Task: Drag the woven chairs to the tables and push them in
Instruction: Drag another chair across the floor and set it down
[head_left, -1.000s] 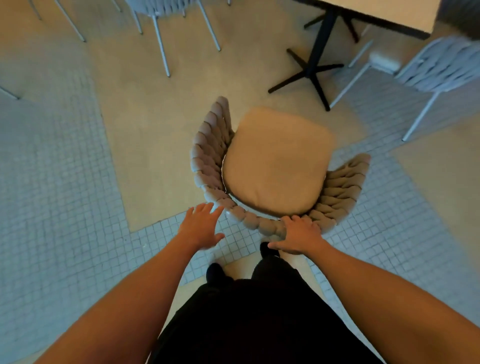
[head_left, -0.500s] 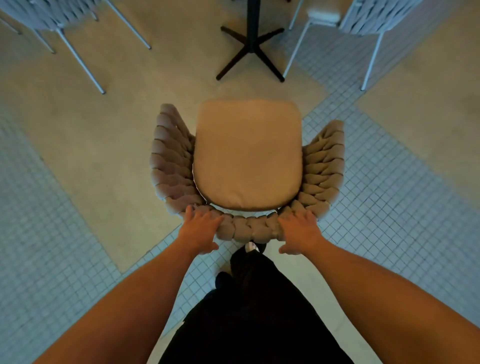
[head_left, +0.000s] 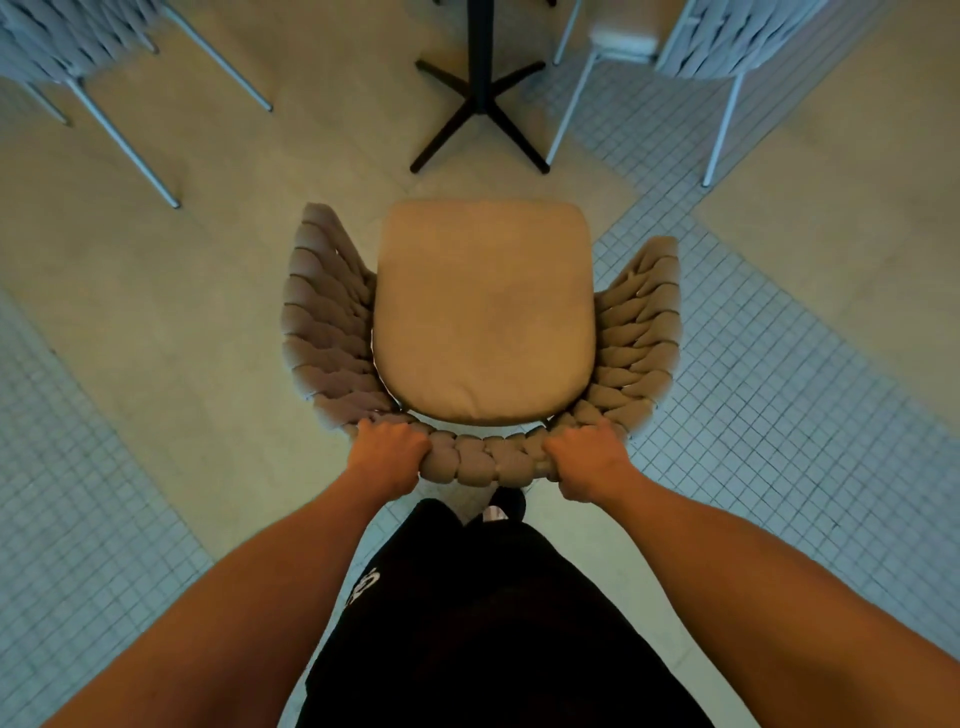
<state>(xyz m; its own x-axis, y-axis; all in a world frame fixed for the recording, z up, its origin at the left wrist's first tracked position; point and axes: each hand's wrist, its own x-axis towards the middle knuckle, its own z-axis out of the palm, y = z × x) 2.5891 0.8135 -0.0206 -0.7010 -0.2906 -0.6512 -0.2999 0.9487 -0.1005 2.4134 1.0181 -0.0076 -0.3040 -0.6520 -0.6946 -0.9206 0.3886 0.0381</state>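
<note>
Flooring is of two kinds: smooth beige slab (head_left: 171, 291) and bands of small square pale tiles (head_left: 769, 426) running diagonally across it. Landmark for this report is the black cross-shaped metal table base (head_left: 480, 111) with its upright post, at the top centre of the head view. The surface that the post carries is out of frame.

The taupe woven-strap armchair with the tan padded seat cushion (head_left: 483, 312) stands just on the near side of the table base, with bare floor between them. The open front edge of the seat points toward the base; the curved woven backrest is on the side away from it, nearest the person. The chair's front-to-back axis runs in line with the post, roughly straight. The woven arms flare outward on both sides of the cushion. The chair's legs are hidden beneath the seat.

Left hand (head_left: 387, 452): grip clenched over the top rim of the backrest, left of the rim's centre, fingers curled over the inner side. Right hand (head_left: 589, 460): grip clenched over the same rim, right of centre. Several woven straps show between the two hands.

To the left of the table base stands a grey woven chair on thin metal legs (head_left: 78, 62); to the right, a second grey woven chair with white legs (head_left: 727, 47). Both are partly cut off by the frame.

Black trousers (head_left: 483, 623) and a dark shoe (head_left: 506, 504) show behind the backrest.
</note>
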